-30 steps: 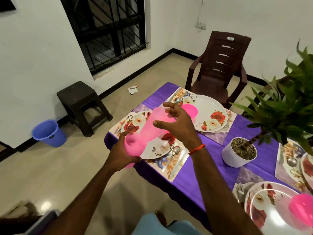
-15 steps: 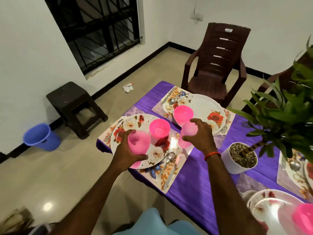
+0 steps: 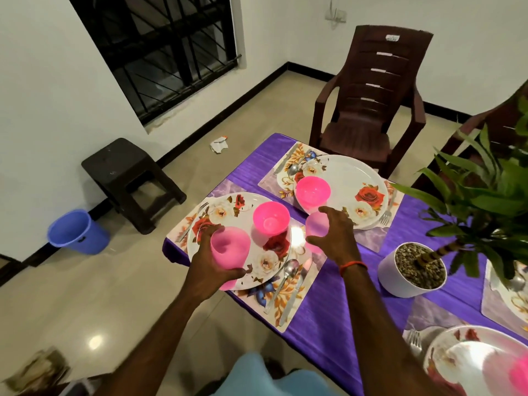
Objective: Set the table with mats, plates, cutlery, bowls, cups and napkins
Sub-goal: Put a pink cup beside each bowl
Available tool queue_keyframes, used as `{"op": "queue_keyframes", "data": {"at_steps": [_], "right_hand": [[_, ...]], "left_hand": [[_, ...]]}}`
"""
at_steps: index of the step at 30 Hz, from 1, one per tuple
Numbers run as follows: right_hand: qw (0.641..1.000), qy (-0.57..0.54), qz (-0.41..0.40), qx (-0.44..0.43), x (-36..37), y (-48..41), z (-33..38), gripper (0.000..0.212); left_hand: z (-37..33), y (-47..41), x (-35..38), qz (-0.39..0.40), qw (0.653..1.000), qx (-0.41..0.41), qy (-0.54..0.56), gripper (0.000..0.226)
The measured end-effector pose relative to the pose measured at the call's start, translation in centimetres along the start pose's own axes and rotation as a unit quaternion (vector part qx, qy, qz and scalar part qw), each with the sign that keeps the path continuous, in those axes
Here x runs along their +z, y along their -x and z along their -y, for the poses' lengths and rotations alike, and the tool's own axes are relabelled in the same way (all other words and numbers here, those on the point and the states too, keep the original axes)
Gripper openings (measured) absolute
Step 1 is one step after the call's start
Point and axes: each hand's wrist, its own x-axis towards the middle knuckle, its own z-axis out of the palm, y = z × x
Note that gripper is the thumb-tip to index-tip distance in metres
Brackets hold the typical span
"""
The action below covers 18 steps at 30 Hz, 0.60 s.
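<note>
Just left of the frame's centre, the left hand [image 3: 211,262] grips a pink cup [image 3: 230,250], thumb and fingers wrapped round its wall, mouth turned up toward the camera. The cup overlaps the lower-left rim of the near floral plate [image 3: 225,212]. At centre, the right hand [image 3: 335,238] curves its thumb and fingers round a second pink cup [image 3: 314,231], which sits low between the two place settings, at the upper right corner of the near mat [image 3: 288,301]; whether its base touches the mat is hidden by the hand.

A pink bowl [image 3: 271,217] stands on the near plate, another bowl [image 3: 313,191] on the far plate [image 3: 360,178] above it. A spoon [image 3: 288,268] lies on the near mat, just right of the plate (a knife beside it). All rests on a purple tablecloth [image 3: 328,327], with a white plant pot [image 3: 393,277] at right.
</note>
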Motion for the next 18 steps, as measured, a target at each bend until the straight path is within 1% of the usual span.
{"op": "queue_keyframes", "data": {"at_steps": [6, 9, 12, 15, 18], "right_hand": [[1.000, -0.004, 0.007, 0.014, 0.4, -0.1, -0.1, 0.095], [1.000, 0.010, 0.015, 0.020, 0.7, 0.1, -0.4, 0.105], [0.999, 0.042, 0.001, 0.032, 0.7, 0.3, -0.1, 0.116], [0.997, 0.067, -0.045, 0.014, 0.0, 0.0, 1.3, 0.112], [0.990, 0.061, -0.119, -0.038, -0.7, -0.7, 4.0, 0.095]], "left_hand": [[0.3, 0.2, -0.3, -0.001, 1.000, -0.011, 0.006, 0.115], [0.3, 0.4, -0.4, 0.005, 1.000, -0.018, 0.000, 0.116], [0.3, 0.6, -0.8, 0.002, 1.000, -0.030, -0.001, 0.117], [0.0, 0.7, -1.5, -0.011, 0.999, -0.045, -0.004, 0.113], [-0.4, 0.8, -2.3, -0.024, 0.998, -0.058, -0.011, 0.115]]}}
